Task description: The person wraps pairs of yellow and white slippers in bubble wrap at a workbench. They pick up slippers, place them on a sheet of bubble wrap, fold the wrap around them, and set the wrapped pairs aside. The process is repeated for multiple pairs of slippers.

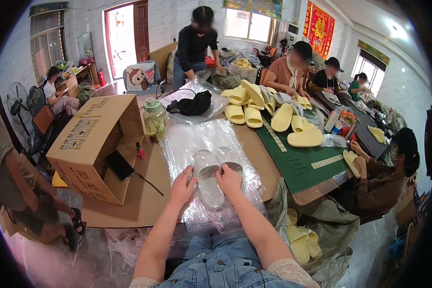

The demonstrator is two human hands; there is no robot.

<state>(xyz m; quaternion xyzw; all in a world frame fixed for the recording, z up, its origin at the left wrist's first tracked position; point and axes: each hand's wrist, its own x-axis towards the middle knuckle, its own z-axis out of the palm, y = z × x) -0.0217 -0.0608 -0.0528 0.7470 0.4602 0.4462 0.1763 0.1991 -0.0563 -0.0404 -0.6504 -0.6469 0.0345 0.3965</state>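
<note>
A pair of pale grey slippers lies on clear plastic sheeting (187,139) at the near edge of the table. The left slipper (209,189) points away from me, its broad strap on the far half. Beside it, the right slipper (227,154) is partly covered by my right hand (229,181). My left hand (182,185) grips the left slipper's outer edge, thumb near its side. Between the two slippers, the fingers of my right hand close at the left slipper's inner edge. Shiny plastic appears to lie over the slippers; its exact layering cannot be made out.
An open cardboard box (89,149) stands left, with a black phone (120,165) and a small red bottle (140,150) beside it. A drink jar (154,117) stands behind. Yellow slippers (282,117) are piled right, by a green mat (302,163). A co-worker (377,177) handles a slipper there.
</note>
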